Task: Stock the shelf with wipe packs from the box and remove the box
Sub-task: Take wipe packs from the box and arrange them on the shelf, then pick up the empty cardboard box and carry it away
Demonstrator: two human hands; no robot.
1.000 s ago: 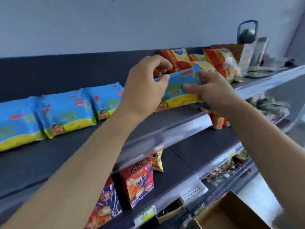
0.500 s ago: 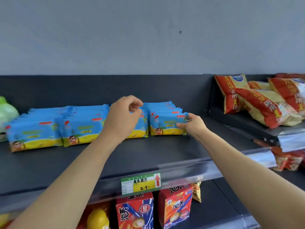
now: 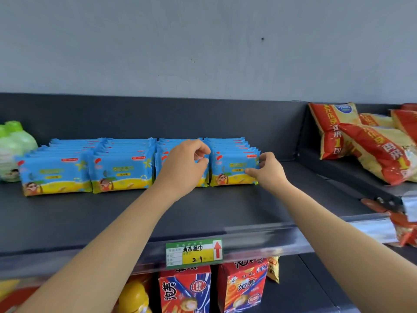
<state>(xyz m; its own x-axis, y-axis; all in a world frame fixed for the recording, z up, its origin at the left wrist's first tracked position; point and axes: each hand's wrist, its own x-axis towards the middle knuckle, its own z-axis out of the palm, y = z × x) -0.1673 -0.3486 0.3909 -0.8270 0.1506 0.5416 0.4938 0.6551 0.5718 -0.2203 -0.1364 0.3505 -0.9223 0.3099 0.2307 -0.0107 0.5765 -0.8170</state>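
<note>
Four rows of blue and yellow wipe packs stand upright on the dark top shelf (image 3: pixel 203 206). The front pack of the rightmost row (image 3: pixel 232 168) is held at both ends. My right hand (image 3: pixel 268 170) pinches its right edge. My left hand (image 3: pixel 182 168) is curled at its upper left corner and hides the front of the third row. The two left rows (image 3: pixel 54 175) (image 3: pixel 121 172) stand untouched. The box is out of view.
Green-capped bottles (image 3: pixel 13 145) stand at the shelf's left end. Red and yellow snack bags (image 3: pixel 372 145) lie on the neighbouring shelf to the right. A price label (image 3: pixel 194 253) hangs on the shelf's front rail. Red cartons (image 3: pixel 185 290) stand on the shelf below.
Both hands have carried the wipe pack from in front of the shelf onto it and set it upright at the front of the rightmost row. The view has swung left and level.
</note>
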